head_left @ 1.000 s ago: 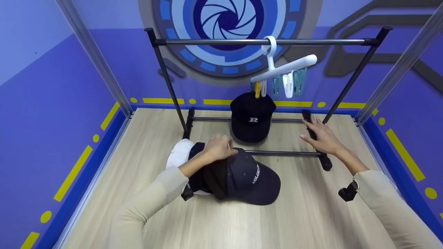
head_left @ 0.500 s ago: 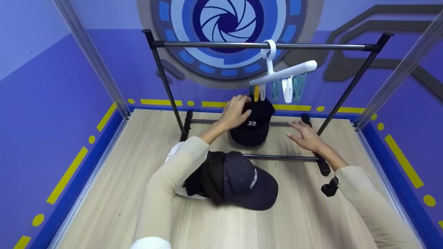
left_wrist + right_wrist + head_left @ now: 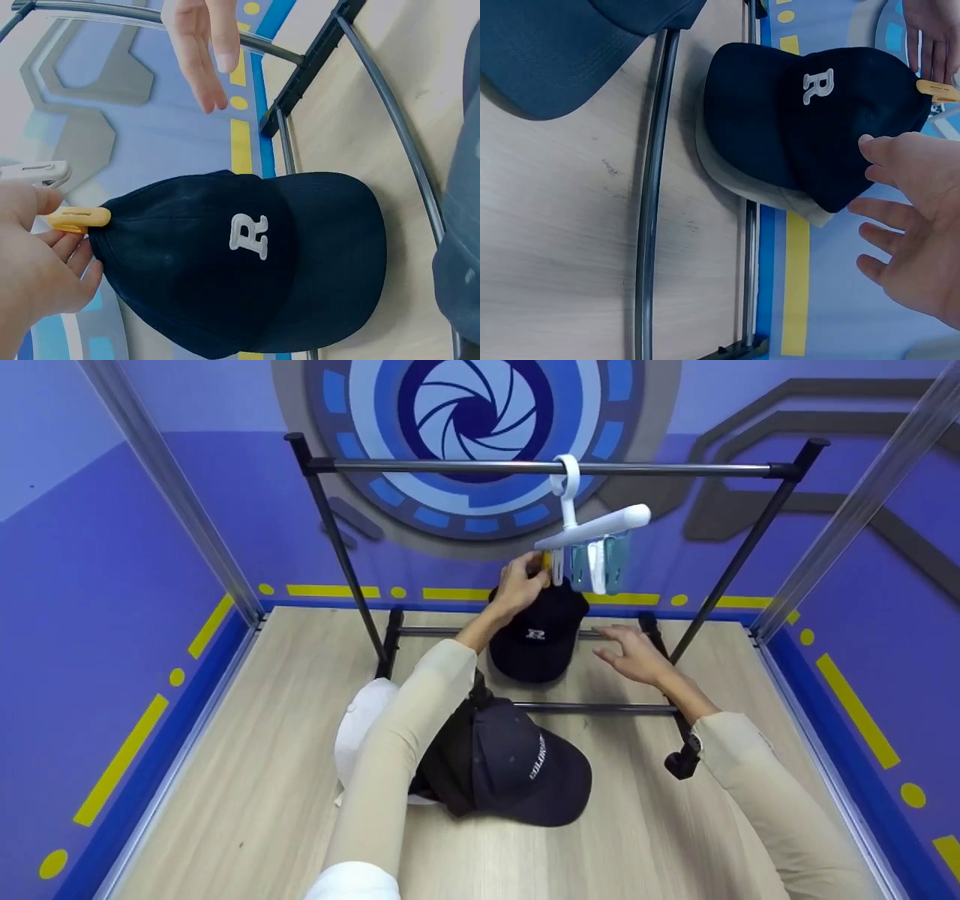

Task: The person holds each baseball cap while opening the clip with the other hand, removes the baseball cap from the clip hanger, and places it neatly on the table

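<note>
Left fingers (image 3: 79,262) and right fingers (image 3: 889,214) bare; short nail (image 3: 227,62) on right thumb. Behind left fingers, past wrist: long beige left sleeve (image 3: 382,780), matte cloth, loosely wrinkled, ending in broad left cuff (image 3: 454,660). Farthest from left fingers: white fabric (image 3: 352,881). Behind right fingers: matching beige right sleeve (image 3: 765,787), similar right cuff (image 3: 712,727), curved seam or fold, cannot tell which. Small black blocky left camera (image 3: 481,690) behind left fingers, beside cuff; black right camera (image 3: 682,759) likewise behind right fingers, finer markings too small to read.

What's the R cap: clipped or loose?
Clipped: both wrist views show the yellow clip on the edge of the black cap, opposite its brim.
</note>
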`<move>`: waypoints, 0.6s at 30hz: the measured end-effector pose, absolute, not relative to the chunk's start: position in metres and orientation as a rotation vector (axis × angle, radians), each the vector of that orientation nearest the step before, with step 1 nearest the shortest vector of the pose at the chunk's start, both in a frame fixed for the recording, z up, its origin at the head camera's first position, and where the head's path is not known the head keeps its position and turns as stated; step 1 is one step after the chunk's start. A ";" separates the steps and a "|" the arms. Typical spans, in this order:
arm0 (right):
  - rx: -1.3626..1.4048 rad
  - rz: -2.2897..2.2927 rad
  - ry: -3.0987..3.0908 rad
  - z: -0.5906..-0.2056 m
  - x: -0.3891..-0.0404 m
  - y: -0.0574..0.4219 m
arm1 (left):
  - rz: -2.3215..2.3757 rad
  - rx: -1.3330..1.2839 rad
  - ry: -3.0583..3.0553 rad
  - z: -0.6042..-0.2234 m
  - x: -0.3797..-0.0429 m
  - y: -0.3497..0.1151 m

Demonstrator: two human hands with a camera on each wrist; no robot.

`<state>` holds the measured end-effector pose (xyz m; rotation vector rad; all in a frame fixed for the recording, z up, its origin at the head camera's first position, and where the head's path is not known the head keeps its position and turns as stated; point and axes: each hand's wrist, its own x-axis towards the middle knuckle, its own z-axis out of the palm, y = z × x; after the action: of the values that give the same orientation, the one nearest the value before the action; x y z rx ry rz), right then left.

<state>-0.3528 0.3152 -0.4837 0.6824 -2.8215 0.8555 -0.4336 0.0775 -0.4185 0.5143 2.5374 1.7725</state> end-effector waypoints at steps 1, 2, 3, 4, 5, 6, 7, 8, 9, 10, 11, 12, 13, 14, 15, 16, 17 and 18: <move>0.679 0.864 -2.815 -0.484 -0.354 0.315 | 1.792 0.497 2.540 -0.419 -0.434 0.080; 0.673 0.879 -2.808 -0.484 -0.355 0.314 | 1.815 0.487 2.540 -0.420 -0.434 0.082; 0.665 0.896 -2.798 -0.484 -0.356 0.314 | 1.832 0.476 2.546 -0.420 -0.435 0.084; 0.654 0.918 -2.791 -0.483 -0.358 0.312 | 1.846 0.468 2.553 -0.420 -0.435 0.085; 0.638 0.932 -2.786 -0.482 -0.359 0.311 | 1.857 0.463 2.560 -0.419 -0.435 0.086; 0.623 0.941 -2.778 -0.480 -0.360 0.309 | 1.860 0.467 2.567 -0.419 -0.434 0.087; 0.606 0.957 -2.769 -0.478 -0.362 0.307 | 1.867 0.473 2.562 -0.419 -0.434 0.087; 0.588 0.972 -2.758 -0.476 -0.364 0.305 | 1.875 0.477 2.557 -0.418 -0.434 0.087; 0.569 0.988 -2.749 -0.473 -0.366 0.303 | 1.880 0.480 2.554 -0.418 -0.433 0.087; 0.552 1.001 -2.745 -0.470 -0.368 0.300 | 1.879 0.485 2.557 -0.418 -0.433 0.087; 0.533 1.009 -2.741 -0.467 -0.371 0.297 | 1.883 0.479 2.554 -0.418 -0.432 0.086; 0.518 1.022 -2.738 -0.464 -0.373 0.295 | 1.890 0.466 2.547 -0.418 -0.431 0.086; 0.502 1.048 -2.741 -0.461 -0.376 0.291 | 1.896 0.453 2.540 -0.418 -0.430 0.086; 0.493 1.072 -2.746 -0.458 -0.378 0.289 | 1.906 0.434 2.532 -0.418 -0.429 0.086; 0.487 1.099 -2.753 -0.456 -0.381 0.286 | 1.919 0.411 2.511 -0.417 -0.427 0.086; 0.482 1.123 -2.760 -0.454 -0.383 0.283 | 1.931 0.391 2.490 -0.417 -0.426 0.087; 0.482 1.145 -2.764 -0.452 -0.386 0.281 | 1.948 0.368 2.454 -0.417 -0.424 0.087; 0.486 1.164 -2.770 -0.451 -0.388 0.279 | 1.954 0.352 2.431 -0.416 -0.423 0.087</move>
<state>-0.3876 0.2791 -0.4507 0.4862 -2.7699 1.1645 -0.4229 0.0873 -0.4162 0.3521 2.4310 1.9544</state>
